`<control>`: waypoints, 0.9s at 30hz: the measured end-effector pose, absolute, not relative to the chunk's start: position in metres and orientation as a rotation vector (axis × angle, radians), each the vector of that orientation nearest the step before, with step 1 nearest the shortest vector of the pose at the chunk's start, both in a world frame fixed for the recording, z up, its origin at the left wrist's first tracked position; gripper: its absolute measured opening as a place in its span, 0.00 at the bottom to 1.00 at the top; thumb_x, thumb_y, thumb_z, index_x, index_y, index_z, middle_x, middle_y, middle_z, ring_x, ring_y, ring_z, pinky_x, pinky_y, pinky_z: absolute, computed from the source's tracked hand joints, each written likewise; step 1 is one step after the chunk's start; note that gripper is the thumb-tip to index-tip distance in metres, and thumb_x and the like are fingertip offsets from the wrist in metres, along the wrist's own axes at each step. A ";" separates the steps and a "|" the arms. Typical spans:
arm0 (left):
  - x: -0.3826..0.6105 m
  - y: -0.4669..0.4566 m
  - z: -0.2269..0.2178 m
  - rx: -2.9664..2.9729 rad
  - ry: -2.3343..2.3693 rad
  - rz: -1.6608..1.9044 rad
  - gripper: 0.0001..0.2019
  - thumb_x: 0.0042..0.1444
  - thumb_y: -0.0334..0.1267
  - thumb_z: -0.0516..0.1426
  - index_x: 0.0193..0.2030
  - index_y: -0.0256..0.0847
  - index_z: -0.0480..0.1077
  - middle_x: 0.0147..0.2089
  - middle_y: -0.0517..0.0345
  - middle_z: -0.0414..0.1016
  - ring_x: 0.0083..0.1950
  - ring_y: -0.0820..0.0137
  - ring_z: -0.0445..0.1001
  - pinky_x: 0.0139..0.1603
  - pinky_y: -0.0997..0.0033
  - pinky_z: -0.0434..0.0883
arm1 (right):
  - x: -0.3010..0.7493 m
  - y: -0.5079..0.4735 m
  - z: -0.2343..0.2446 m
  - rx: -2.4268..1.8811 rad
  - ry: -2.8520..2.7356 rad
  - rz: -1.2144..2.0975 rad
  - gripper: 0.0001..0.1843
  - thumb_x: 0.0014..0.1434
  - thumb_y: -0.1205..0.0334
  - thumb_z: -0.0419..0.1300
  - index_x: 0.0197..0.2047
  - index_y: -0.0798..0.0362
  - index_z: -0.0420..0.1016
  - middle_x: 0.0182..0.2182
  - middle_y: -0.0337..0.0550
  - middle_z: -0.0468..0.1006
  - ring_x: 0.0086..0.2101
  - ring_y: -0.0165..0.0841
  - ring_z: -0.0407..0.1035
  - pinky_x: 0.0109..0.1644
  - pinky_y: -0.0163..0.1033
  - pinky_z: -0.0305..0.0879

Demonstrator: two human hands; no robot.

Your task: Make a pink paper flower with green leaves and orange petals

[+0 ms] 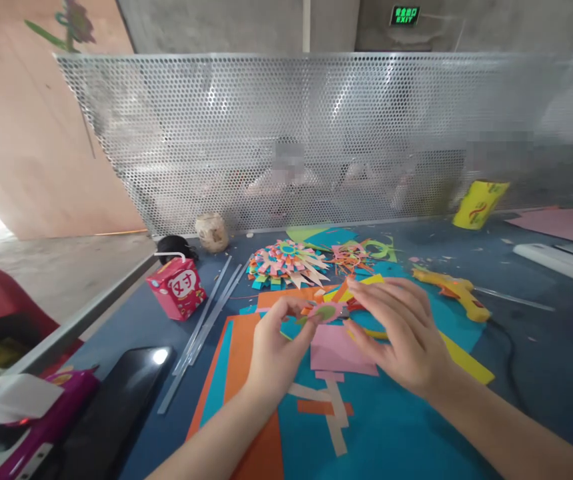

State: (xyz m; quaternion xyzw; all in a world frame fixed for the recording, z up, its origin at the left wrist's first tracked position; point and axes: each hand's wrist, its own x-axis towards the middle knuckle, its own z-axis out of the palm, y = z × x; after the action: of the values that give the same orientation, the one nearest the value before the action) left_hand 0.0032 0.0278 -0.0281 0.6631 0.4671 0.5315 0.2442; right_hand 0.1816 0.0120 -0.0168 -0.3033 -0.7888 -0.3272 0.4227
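Observation:
Between the thumb and fingers of my left hand point(286, 340) is a small round paper piece point(329, 312), pink with a green centre and an orange edge. My right hand point(403, 327) is beside it, thumb and fingers spread apart. A small grey, metallic-looking bit shows between the paper piece and the right fingers; I cannot make out what it is. Under the hands lie a pink paper square point(343, 350), a blue sheet point(391, 427) and an orange sheet point(251, 400). Pale and orange paper strips point(333, 407) lie crossed on the blue sheet. Behind sits a layered, fringed paper flower point(286, 260).
A yellow glue gun point(453, 293) with a cord lies right, beside a clear stick. Several clear glue sticks point(206, 320), a red drink box point(176, 290) with a straw, and a phone point(111, 400) lie left. A jar point(212, 232) stands near the perforated metal screen point(266, 133).

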 end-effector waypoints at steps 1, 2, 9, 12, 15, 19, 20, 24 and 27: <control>0.003 0.027 -0.028 1.853 1.259 1.462 0.03 0.49 0.34 0.58 0.29 0.40 0.67 0.28 0.60 0.72 0.31 0.72 0.71 0.32 0.73 0.68 | 0.183 0.013 -0.017 -0.762 -1.951 -0.801 0.35 0.50 0.72 0.64 0.59 0.59 0.57 0.45 0.55 0.77 0.45 0.41 0.70 0.49 0.53 0.65; 0.003 0.026 -0.028 1.897 1.235 1.477 0.02 0.49 0.33 0.57 0.29 0.40 0.66 0.28 0.60 0.72 0.31 0.72 0.71 0.31 0.73 0.68 | 0.184 0.014 -0.018 -0.760 -1.935 -0.779 0.35 0.49 0.72 0.64 0.60 0.59 0.57 0.44 0.55 0.77 0.44 0.41 0.71 0.49 0.53 0.66; -0.005 0.017 -0.021 2.431 0.986 1.611 0.08 0.49 0.25 0.58 0.33 0.42 0.66 0.30 0.62 0.75 0.34 0.71 0.73 0.37 0.69 0.67 | 0.185 0.006 -0.022 -0.774 -1.875 -0.326 0.30 0.52 0.72 0.61 0.57 0.46 0.60 0.44 0.45 0.75 0.49 0.41 0.68 0.52 0.52 0.68; -0.008 0.015 -0.018 2.573 0.811 1.689 0.12 0.48 0.23 0.58 0.35 0.42 0.66 0.32 0.62 0.77 0.35 0.71 0.73 0.41 0.66 0.65 | 0.187 0.001 -0.020 -0.706 -1.841 -0.236 0.31 0.51 0.71 0.62 0.56 0.44 0.61 0.44 0.42 0.76 0.45 0.41 0.71 0.53 0.55 0.67; -0.008 0.015 -0.018 2.621 0.822 1.701 0.12 0.48 0.22 0.57 0.36 0.43 0.66 0.32 0.63 0.78 0.34 0.71 0.72 0.41 0.65 0.64 | 0.190 -0.003 -0.014 -0.681 -1.872 -0.209 0.32 0.52 0.72 0.61 0.57 0.42 0.59 0.44 0.42 0.76 0.42 0.41 0.72 0.54 0.58 0.65; -0.009 0.016 -0.018 2.647 0.844 1.731 0.12 0.47 0.22 0.58 0.36 0.43 0.66 0.32 0.63 0.78 0.35 0.70 0.72 0.41 0.65 0.63 | 0.189 -0.006 -0.008 -0.741 -1.907 -0.227 0.28 0.54 0.71 0.59 0.56 0.40 0.61 0.42 0.39 0.76 0.42 0.41 0.72 0.54 0.57 0.64; -0.009 0.016 -0.018 2.656 0.841 1.735 0.12 0.46 0.22 0.58 0.36 0.42 0.67 0.32 0.62 0.78 0.35 0.70 0.72 0.41 0.64 0.63 | 0.189 -0.007 -0.008 -0.761 -1.908 -0.232 0.26 0.54 0.70 0.59 0.54 0.41 0.62 0.42 0.39 0.77 0.42 0.40 0.72 0.53 0.54 0.66; -0.010 0.016 -0.015 2.694 0.815 1.724 0.11 0.46 0.23 0.59 0.35 0.40 0.68 0.33 0.61 0.79 0.35 0.69 0.73 0.42 0.63 0.63 | 0.186 -0.010 -0.006 -0.740 -1.957 -0.214 0.17 0.56 0.70 0.58 0.49 0.46 0.68 0.36 0.39 0.76 0.40 0.34 0.72 0.52 0.42 0.69; -0.010 0.016 -0.012 2.706 0.824 1.739 0.10 0.47 0.23 0.59 0.34 0.41 0.68 0.32 0.62 0.79 0.34 0.70 0.73 0.41 0.63 0.64 | 0.185 -0.009 -0.003 -0.725 -2.023 -0.215 0.14 0.57 0.68 0.57 0.47 0.49 0.69 0.33 0.39 0.77 0.35 0.31 0.73 0.49 0.36 0.72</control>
State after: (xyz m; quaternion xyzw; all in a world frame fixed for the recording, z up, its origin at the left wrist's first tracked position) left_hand -0.0105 0.0156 -0.0121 0.8117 0.2471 0.5216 -0.0891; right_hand 0.1853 -0.0093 -0.0030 -0.2963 -0.8260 -0.0877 0.4715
